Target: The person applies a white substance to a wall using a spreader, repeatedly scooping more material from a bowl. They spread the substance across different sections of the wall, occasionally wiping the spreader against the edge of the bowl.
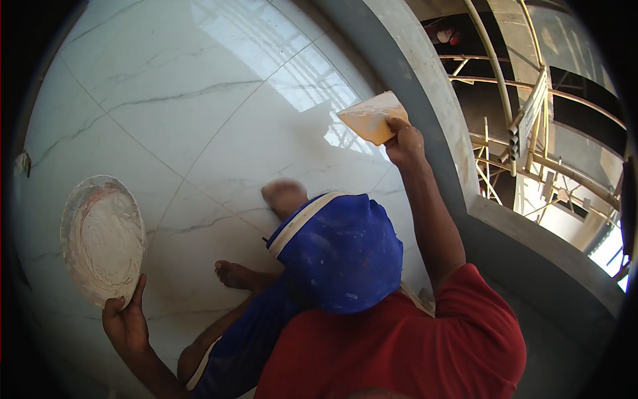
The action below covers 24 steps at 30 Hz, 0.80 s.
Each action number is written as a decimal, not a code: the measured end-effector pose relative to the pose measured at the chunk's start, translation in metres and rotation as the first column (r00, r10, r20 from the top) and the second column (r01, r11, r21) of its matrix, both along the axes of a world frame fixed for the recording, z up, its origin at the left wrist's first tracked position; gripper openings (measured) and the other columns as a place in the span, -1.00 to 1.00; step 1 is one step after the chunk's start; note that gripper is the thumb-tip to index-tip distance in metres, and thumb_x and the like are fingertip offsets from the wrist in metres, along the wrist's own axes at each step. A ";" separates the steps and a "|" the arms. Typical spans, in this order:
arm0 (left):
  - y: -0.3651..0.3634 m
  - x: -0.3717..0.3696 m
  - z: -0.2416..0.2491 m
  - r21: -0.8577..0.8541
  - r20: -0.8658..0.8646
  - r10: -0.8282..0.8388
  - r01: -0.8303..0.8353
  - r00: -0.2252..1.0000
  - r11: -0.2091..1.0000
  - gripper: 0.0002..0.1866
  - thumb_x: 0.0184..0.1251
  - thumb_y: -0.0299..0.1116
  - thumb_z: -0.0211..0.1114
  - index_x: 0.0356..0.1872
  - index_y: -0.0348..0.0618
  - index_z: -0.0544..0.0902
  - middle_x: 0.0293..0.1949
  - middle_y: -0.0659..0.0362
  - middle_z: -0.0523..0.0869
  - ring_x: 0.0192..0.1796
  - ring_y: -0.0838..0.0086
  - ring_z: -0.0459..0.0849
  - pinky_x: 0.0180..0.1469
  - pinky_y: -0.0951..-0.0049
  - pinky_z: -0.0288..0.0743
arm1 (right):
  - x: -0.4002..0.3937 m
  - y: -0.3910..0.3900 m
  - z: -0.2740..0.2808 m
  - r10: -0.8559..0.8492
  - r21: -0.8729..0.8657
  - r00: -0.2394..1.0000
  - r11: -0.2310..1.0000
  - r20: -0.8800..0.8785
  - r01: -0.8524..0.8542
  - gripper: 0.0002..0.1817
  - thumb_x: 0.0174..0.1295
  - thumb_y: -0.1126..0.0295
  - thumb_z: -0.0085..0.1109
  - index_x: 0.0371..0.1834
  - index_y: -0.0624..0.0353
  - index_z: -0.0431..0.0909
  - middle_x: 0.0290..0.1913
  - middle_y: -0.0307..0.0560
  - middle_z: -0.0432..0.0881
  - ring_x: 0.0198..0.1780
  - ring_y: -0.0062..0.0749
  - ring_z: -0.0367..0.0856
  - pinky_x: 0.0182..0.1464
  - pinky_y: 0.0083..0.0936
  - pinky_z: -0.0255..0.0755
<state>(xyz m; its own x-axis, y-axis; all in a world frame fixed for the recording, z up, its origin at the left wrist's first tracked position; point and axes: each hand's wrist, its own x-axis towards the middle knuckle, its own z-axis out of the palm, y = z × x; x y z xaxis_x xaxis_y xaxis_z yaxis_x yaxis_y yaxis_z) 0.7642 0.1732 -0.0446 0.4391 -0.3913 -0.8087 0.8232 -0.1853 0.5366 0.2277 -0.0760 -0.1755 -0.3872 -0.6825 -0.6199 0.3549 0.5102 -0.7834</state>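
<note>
The left hand [126, 326] grips the near rim of a round, shallow pan caked with whitish grout paste [103, 239]: the thumb hooks over the edge, while the other fingers pass underneath, out of view. The pan tilts up beyond the fingertips, above the glossy white marble-veined floor tiles [179, 93]. It looks rigid and fairly light, though the wet load probably makes it front-heavy. The smeared rim may be slick, so a hold with fingers spread under the base seems safer.

Between the hands lie a blue-clad knee [342, 249] and bare feet [284, 195] on the tiles.

The right hand [403, 141] is closed around the lower corner of a thin, pale orange flat spreader [372, 116], whose blade stands out past the knuckles, close to the tile near the grey concrete curb [425, 86]. It looks light and slightly flexible; pinching nearer its middle would likely steady it.
</note>
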 end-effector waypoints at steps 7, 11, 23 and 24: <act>-0.007 -0.006 0.008 0.004 -0.039 0.068 -0.068 0.997 0.998 -0.05 -0.04 -0.83 -0.07 0.52 -0.25 -0.10 0.51 -0.12 0.03 0.53 -0.08 0.02 0.54 -0.28 -0.06 | -0.016 -0.053 0.057 0.431 0.036 0.508 0.788 -0.745 -0.615 -0.69 0.14 0.53 0.17 -0.02 0.31 0.59 -0.21 0.00 0.71 -0.27 -0.41 0.70 -0.13 -0.47 0.58; 0.011 0.003 -0.004 -0.003 -0.006 0.006 -0.006 1.000 1.000 -0.05 -0.04 -0.78 0.02 0.50 -0.33 -0.11 0.47 -0.18 0.09 0.49 -0.08 0.15 0.50 -0.28 0.10 | -0.011 -0.124 0.120 0.144 0.786 -0.798 0.344 -0.585 -0.514 -0.73 0.22 0.43 0.13 -0.03 -0.02 0.67 -0.20 -0.07 0.66 -0.28 -0.11 0.72 -0.24 -0.22 0.57; 0.021 0.007 -0.010 0.013 -0.058 0.066 -0.066 0.996 0.998 -0.22 0.16 -0.79 -0.09 0.45 -0.53 -0.15 0.51 -0.24 -0.06 0.55 -0.03 -0.05 0.59 -0.17 -0.12 | -0.008 -0.121 0.035 -0.691 0.986 -0.704 0.130 0.163 0.101 -0.71 0.20 0.28 0.14 -0.15 0.21 0.72 -0.06 -0.02 0.64 -0.03 0.03 0.61 -0.02 0.08 0.48; 0.019 0.007 -0.012 -0.002 -0.074 0.065 -0.066 0.995 0.998 -0.22 0.16 -0.79 -0.09 0.45 -0.53 -0.15 0.51 -0.24 -0.06 0.55 -0.03 -0.05 0.58 -0.18 -0.12 | -0.012 -0.117 0.031 -0.642 0.942 -0.694 0.155 0.325 0.298 -0.68 0.20 0.26 0.14 -0.14 0.24 0.72 -0.04 0.06 0.66 -0.02 0.10 0.61 -0.01 0.11 0.46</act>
<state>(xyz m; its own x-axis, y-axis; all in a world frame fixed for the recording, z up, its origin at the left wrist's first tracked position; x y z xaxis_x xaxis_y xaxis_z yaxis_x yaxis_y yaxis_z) 0.7709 0.1925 -0.0562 0.4027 -0.3676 -0.8383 0.8711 -0.1274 0.4743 0.2156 -0.1926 -0.1447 0.4720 -0.3225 -0.8205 0.4187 -0.7371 0.5305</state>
